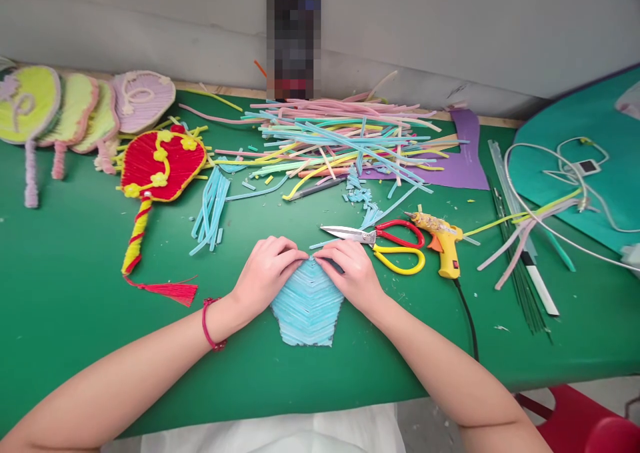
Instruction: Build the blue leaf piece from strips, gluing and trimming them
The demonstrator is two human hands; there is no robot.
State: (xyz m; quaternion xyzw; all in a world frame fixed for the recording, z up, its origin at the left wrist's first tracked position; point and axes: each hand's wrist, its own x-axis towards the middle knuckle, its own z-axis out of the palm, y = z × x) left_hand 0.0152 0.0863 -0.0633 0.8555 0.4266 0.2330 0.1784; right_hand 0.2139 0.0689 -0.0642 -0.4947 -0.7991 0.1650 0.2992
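A light-blue panel of pipe cleaners (310, 306) lies flat on the green table, its strips laid in a V pattern. At its top tip, my left hand (270, 269) pinches the left side with thumb and forefinger. My right hand (350, 269) mirrors it on the right side, fingertips closed on the edge. The fingertips nearly meet, and any small strip between them is hidden. Just beyond my right hand lie scissors (373, 236) with one red and one yellow handle. A yellow hot glue gun (443, 239) rests to their right.
Loose coloured pipe cleaners (345, 139) are heaped at the back, with cut blue pieces (213, 203) nearer. A red fan (163, 163) with a tassel and several pastel fans (145, 99) lie left. Thin green wires (520, 273) and a white cable (545, 223) are right.
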